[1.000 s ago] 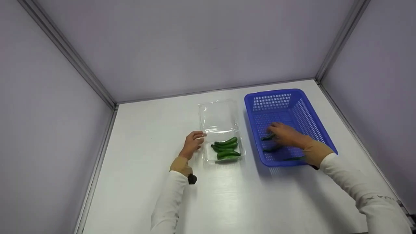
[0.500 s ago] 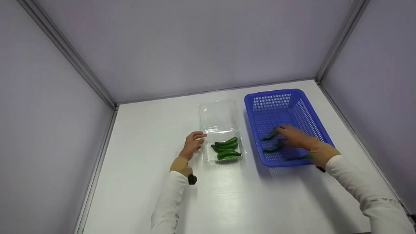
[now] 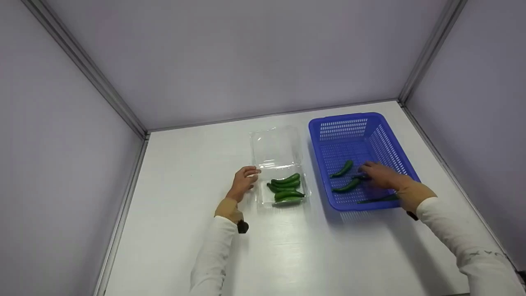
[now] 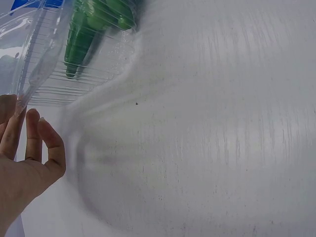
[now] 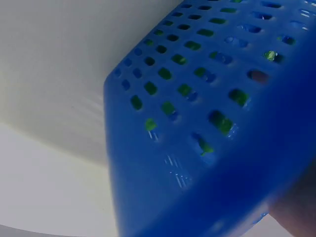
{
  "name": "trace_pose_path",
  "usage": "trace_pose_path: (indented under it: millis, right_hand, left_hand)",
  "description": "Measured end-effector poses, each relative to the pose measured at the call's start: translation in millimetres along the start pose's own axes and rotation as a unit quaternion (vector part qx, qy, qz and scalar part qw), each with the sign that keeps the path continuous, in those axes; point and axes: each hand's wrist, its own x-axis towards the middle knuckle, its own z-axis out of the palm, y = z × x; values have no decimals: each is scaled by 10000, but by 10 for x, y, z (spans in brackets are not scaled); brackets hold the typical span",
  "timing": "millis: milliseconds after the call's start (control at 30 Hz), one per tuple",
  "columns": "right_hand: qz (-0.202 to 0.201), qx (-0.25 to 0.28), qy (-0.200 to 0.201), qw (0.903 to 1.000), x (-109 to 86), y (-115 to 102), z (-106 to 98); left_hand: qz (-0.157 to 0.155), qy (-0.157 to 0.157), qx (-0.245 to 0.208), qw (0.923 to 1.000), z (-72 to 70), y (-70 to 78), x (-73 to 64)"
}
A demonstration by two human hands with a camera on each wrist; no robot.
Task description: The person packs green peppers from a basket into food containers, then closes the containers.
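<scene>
A hinged clear plastic clamshell box [image 3: 276, 148] lies with its lid back, holding several green peppers [image 3: 283, 185] in its near half. My left hand [image 3: 242, 183] is at the box's left edge by the hinge. In the left wrist view, two fingers touch that edge while two bent fingers [image 4: 47, 138] stay clear. My right hand [image 3: 382, 176] reaches down into the blue basket [image 3: 316, 142], fingers bent over a dark green tip [image 3: 360, 177]. I cannot tell whether it grips this. Two curved green peppers [image 3: 343, 169] lie left of the fingers, and another [image 3: 378, 200] lies near the front wall.
The basket stands right of the box on a white table [image 3: 185, 176]. Pale panels [image 3: 263, 61] rise behind and at both sides. In the right wrist view, the slotted basket wall [image 5: 197, 74] blocks most of the right hand.
My right hand has shifted right and slightly nearer within the basket, uncovering two green peppers at the left. The left hand and the box have not moved.
</scene>
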Motion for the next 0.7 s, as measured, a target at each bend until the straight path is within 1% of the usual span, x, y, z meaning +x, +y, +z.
trace_pose_path:
  millis: [100, 200, 433, 567, 700]
  right_hand:
    - [146, 95, -165, 9997, -16, 28, 8]
    - [209, 113, -230, 9995, -30, 47, 14]
    - [128, 17, -135, 9998, -59, 89, 4]
    - [62, 31, -153, 9999, -74, 105, 11]
    - [97, 22, -240, 9997, -89, 128, 30]
  left_hand:
    - [-22, -31, -35, 10000, -6, -7, 1]
    - [-11, -38, -17, 10000, -10, -1, -4]
    - [-64, 38, -4, 10000, -12, 35, -20]
    - [-50, 41, 43, 10000, -12, 19, -18]
    - [-70, 17, 54, 10000, -9, -1, -12]
